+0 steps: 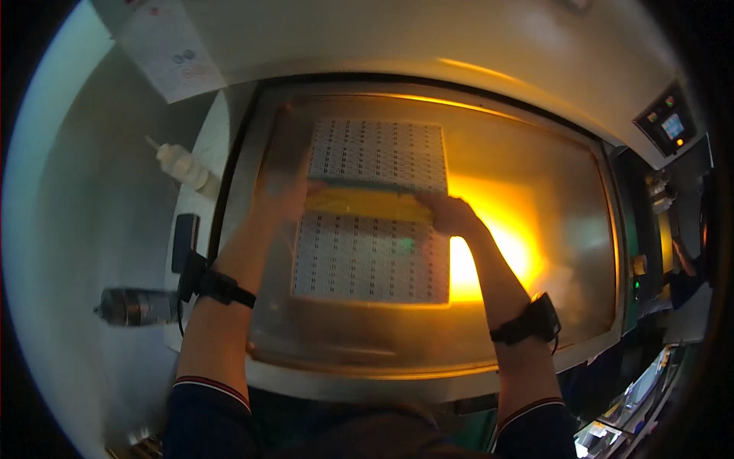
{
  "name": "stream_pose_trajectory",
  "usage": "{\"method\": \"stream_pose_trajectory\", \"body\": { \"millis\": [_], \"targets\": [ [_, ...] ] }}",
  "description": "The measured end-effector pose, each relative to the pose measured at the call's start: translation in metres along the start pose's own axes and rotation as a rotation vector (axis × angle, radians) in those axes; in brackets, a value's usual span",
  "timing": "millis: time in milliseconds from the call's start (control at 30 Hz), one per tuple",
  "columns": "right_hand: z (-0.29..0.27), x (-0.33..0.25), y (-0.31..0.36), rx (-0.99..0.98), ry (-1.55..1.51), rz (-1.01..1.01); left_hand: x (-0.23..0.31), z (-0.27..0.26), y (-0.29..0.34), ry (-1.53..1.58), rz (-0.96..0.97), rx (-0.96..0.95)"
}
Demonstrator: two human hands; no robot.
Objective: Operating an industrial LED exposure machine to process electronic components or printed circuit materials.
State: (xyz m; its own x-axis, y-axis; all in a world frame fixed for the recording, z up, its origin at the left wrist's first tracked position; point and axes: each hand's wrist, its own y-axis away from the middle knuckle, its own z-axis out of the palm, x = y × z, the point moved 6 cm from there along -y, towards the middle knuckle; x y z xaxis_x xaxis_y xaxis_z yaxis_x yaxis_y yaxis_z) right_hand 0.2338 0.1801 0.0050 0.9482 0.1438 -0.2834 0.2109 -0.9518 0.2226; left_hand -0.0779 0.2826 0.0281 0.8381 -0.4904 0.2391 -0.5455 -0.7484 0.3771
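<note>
A long yellow bar (371, 205) with a darker greenish upper edge lies across the middle of a pale sheet (375, 264) covered in rows of small dark marks. Motion smears the bar, so its exact kind is unclear. My left hand (289, 200), blurred as well, is closed on the bar's left end. At its right end my right hand (451, 214) grips it, fingers bent over the edge. The sheet rests on a large glass-topped table (336, 336), lit strongly yellow from below, just right of the sheet.
Along the left ledge are a white squeeze bottle (182, 167), a dark phone-like slab (185, 233) and a clear dark-capped bottle (138, 306). A control panel (667, 122) with a small screen is at upper right. Another person's arm (683, 258) shows at far right.
</note>
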Motion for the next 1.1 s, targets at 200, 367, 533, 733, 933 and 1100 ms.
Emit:
{"method": "stream_pose_trajectory", "body": {
  "millis": [200, 367, 533, 733, 933, 1100],
  "targets": [
    [-0.045, 0.049, -0.152, 0.191, 0.262, 0.061, -0.037, -0.058, -0.140, -0.043, -0.066, 0.242],
    [-0.067, 0.052, -0.244, 0.245, 0.180, 0.001, -0.120, -0.080, -0.225, -0.138, -0.007, 0.332],
    [-0.063, 0.119, -0.236, 0.301, 0.258, -0.037, -0.055, -0.088, -0.211, 0.030, 0.041, 0.270],
    [-0.021, -0.002, -0.113, 0.421, 0.253, -0.068, -0.053, -0.033, -0.080, -0.206, -0.006, 0.319],
    [0.052, -0.062, 0.211, -0.191, 0.029, -0.045, 0.099, 0.103, 0.176, -0.014, 0.145, -0.160],
    [0.054, -0.091, 0.342, -0.018, -0.035, -0.129, 0.180, 0.129, 0.276, -0.084, 0.211, -0.195]
  ]
}}
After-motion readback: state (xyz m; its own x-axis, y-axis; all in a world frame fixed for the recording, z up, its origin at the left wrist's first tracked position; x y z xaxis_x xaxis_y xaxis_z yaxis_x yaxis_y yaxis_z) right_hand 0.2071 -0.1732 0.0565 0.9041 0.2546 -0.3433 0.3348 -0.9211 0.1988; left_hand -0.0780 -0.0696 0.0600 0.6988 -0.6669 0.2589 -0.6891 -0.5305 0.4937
